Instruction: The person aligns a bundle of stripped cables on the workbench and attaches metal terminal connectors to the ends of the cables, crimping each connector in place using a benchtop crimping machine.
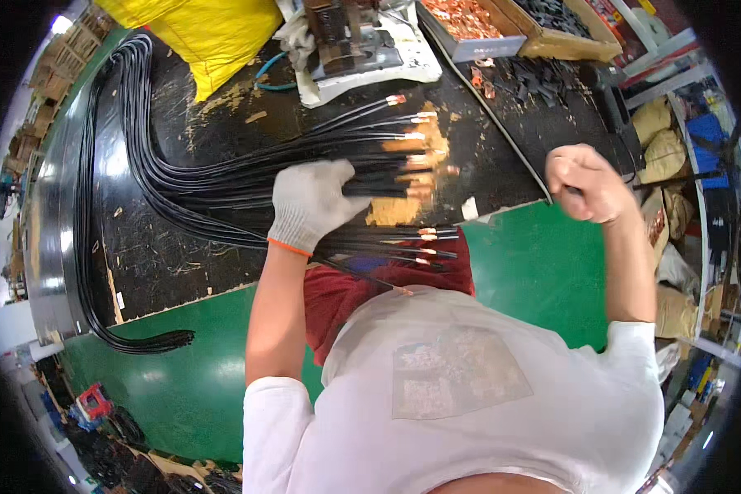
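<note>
A thick bundle of black cables [214,188] lies across the dark worktable, its copper-tipped ends [417,161] fanned out toward the right. My left hand [314,202], in a white knit glove with an orange cuff, rests over the cables near those ends, thumb and forefinger apart. Some cable ends [428,239] stick out past the table's near edge, above my lap. My bare right hand [589,183] is raised off the table's right side with its fingers curled in. A small dark patch shows between these fingers; whether it is a held part is unclear.
Beyond the cables stands a machine on a white base [379,85], beside a yellow sack [214,41]. Farther right are a box of copper terminals [502,48] and a carton of black pieces [572,48]. Loose black pieces [543,85] lie before them. A thin rod [502,123] slants toward the near edge.
</note>
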A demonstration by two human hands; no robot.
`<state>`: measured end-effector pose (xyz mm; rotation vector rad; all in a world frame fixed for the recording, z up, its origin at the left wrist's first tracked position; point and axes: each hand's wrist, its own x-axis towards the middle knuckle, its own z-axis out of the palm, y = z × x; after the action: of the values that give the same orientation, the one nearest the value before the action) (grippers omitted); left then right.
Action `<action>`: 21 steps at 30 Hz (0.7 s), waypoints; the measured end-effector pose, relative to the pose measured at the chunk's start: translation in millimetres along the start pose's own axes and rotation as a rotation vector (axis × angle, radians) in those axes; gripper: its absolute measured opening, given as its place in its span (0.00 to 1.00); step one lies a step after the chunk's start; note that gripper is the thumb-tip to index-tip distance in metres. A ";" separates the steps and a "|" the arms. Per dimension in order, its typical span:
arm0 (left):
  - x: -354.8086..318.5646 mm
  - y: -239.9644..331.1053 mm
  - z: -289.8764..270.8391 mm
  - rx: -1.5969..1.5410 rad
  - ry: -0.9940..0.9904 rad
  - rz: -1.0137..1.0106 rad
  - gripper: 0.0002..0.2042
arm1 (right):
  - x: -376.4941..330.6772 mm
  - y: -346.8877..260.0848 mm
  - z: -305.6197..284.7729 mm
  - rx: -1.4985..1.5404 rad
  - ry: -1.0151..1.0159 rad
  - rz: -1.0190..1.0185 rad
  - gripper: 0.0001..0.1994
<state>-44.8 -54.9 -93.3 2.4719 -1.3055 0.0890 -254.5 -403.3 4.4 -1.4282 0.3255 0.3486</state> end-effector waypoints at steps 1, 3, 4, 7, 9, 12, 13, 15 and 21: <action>3.9 1.3 0.0 0.003 0.019 -0.019 0.22 | 5.8 25.2 4.4 0.123 -0.018 0.012 0.17; 5.3 11.6 -6.4 0.029 0.121 0.037 0.28 | 14.2 66.2 19.7 0.394 -0.061 0.026 0.16; 4.1 18.9 -16.9 0.014 0.224 0.106 0.31 | 15.8 89.3 23.1 0.473 -0.064 0.028 0.16; -24.3 33.9 -48.7 -0.136 0.167 0.237 0.39 | 11.6 152.5 31.5 0.549 -0.060 -0.022 0.19; -49.3 36.5 -57.5 -0.051 0.025 0.246 0.38 | 5.3 164.5 41.0 0.608 -0.057 0.036 0.23; -75.4 31.3 -25.0 0.235 0.097 0.193 0.31 | 2.8 172.7 43.4 0.661 -0.039 0.083 0.26; -80.6 26.4 -18.6 0.238 0.093 0.190 0.31 | 5.4 169.2 42.9 0.665 -0.043 0.085 0.26; -87.8 15.6 -11.2 0.197 0.078 0.269 0.25 | 10.1 152.3 40.7 0.502 -0.061 0.026 0.27; -83.8 17.3 -29.0 -0.006 0.206 0.326 0.15 | 43.2 118.8 88.2 0.098 -0.278 0.242 0.31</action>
<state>-104.0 11.9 -79.2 2.1558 -1.5957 0.4066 -264.6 -301.1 -110.6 -1.2276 0.2842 0.7122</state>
